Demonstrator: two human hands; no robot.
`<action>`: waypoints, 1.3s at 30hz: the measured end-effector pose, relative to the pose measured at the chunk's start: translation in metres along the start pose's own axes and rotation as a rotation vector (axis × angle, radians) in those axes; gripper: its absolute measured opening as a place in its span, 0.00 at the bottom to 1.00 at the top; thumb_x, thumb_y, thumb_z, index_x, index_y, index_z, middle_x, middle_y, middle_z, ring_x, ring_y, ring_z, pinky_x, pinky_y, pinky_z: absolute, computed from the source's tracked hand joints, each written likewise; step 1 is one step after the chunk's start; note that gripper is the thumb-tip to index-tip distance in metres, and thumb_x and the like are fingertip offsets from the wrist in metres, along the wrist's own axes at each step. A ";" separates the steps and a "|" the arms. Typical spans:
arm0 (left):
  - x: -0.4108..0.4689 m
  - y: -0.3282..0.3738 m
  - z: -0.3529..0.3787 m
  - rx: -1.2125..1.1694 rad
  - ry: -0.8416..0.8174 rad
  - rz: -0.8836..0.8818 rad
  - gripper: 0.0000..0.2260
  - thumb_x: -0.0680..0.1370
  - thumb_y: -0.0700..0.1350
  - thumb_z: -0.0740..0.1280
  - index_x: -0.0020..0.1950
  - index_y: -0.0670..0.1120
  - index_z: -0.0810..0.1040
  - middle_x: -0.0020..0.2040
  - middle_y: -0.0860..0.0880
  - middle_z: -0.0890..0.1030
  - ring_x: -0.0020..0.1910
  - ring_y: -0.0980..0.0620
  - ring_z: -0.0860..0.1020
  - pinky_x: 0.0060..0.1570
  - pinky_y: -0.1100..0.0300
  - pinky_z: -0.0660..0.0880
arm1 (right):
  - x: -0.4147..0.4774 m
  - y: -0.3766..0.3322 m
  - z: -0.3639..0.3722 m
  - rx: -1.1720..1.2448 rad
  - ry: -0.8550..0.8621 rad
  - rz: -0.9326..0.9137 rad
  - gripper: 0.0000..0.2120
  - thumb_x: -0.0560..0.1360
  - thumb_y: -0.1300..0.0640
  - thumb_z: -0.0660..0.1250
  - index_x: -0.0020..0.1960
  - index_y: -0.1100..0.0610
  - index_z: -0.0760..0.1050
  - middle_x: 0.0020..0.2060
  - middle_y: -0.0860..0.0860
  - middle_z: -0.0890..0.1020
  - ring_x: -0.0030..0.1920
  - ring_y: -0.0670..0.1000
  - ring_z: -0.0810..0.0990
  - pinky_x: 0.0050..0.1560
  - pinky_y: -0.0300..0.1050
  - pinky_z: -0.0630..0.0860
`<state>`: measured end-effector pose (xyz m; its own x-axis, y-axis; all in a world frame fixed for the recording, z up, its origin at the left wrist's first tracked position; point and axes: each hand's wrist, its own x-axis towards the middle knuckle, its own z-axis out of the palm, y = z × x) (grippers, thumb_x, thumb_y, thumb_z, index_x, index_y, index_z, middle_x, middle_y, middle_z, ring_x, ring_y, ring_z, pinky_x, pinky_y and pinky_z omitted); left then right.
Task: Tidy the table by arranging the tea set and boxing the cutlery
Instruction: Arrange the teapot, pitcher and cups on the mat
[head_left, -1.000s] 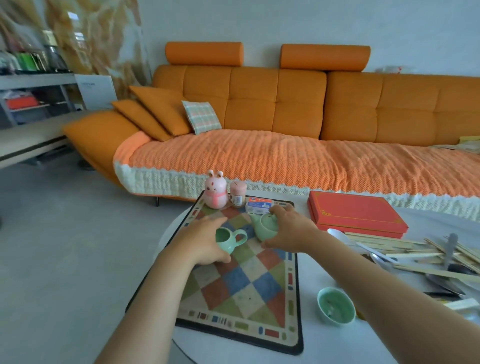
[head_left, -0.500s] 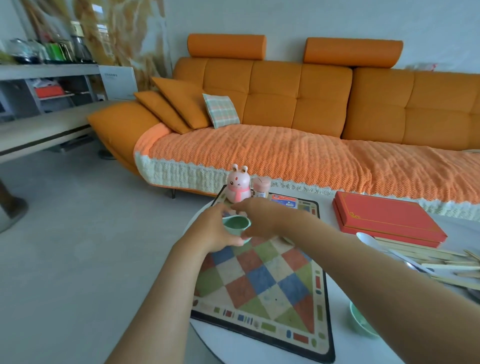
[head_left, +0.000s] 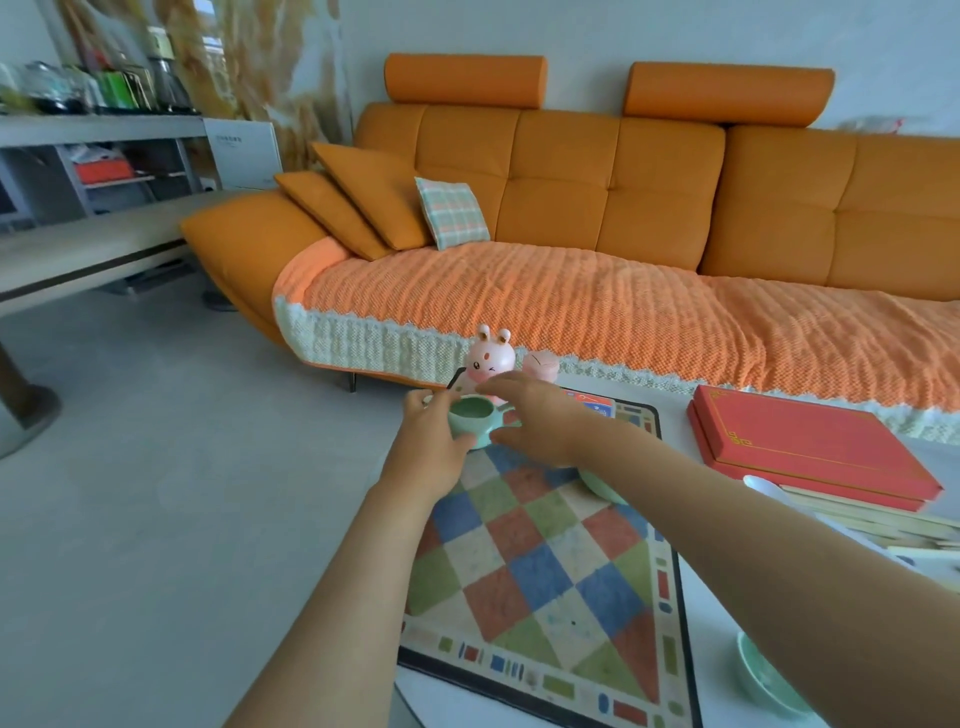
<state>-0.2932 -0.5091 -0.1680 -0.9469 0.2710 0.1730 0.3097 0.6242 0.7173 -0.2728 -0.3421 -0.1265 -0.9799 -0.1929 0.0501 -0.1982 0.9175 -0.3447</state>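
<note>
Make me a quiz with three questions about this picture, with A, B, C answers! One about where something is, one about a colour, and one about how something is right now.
1. Where is the pink bunny?
A) on the sofa
B) at the far end of the checkered mat
C) on the floor

2. What colour is the flat box beside the mat?
A) blue
B) red
C) black

3. How is the green cup in the left hand sitting?
A) upside down
B) lying on its side
C) upright, mouth up

Answers:
1 B: the bunny rises just behind the hands at the mat's far corner.
2 B: the box lid is bright red with a thin gold line.
3 C: the cup's round opening faces up while the left hand's fingers curl round it.
</note>
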 end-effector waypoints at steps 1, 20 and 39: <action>0.000 0.002 0.000 0.003 0.004 0.005 0.23 0.78 0.43 0.69 0.72 0.47 0.67 0.71 0.46 0.61 0.62 0.44 0.74 0.56 0.59 0.67 | -0.006 0.005 -0.006 0.038 0.060 0.024 0.25 0.77 0.53 0.68 0.73 0.49 0.67 0.68 0.50 0.70 0.60 0.52 0.75 0.62 0.52 0.73; -0.007 0.016 0.012 -0.063 0.127 -0.122 0.32 0.76 0.45 0.72 0.76 0.46 0.61 0.69 0.44 0.68 0.63 0.44 0.73 0.51 0.58 0.67 | -0.070 0.049 -0.026 0.008 -0.074 0.218 0.40 0.67 0.49 0.76 0.75 0.44 0.62 0.69 0.47 0.71 0.66 0.52 0.72 0.64 0.48 0.70; -0.005 0.032 -0.002 0.267 0.107 -0.048 0.28 0.79 0.47 0.65 0.76 0.48 0.59 0.71 0.42 0.63 0.69 0.41 0.62 0.61 0.47 0.68 | -0.072 0.059 -0.023 -0.061 -0.016 0.183 0.41 0.67 0.41 0.74 0.75 0.40 0.58 0.72 0.49 0.66 0.73 0.53 0.60 0.71 0.57 0.59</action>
<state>-0.2785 -0.4917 -0.1443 -0.9604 0.1661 0.2238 0.2625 0.8089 0.5261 -0.2140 -0.2657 -0.1288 -0.9994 -0.0260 -0.0238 -0.0181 0.9571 -0.2891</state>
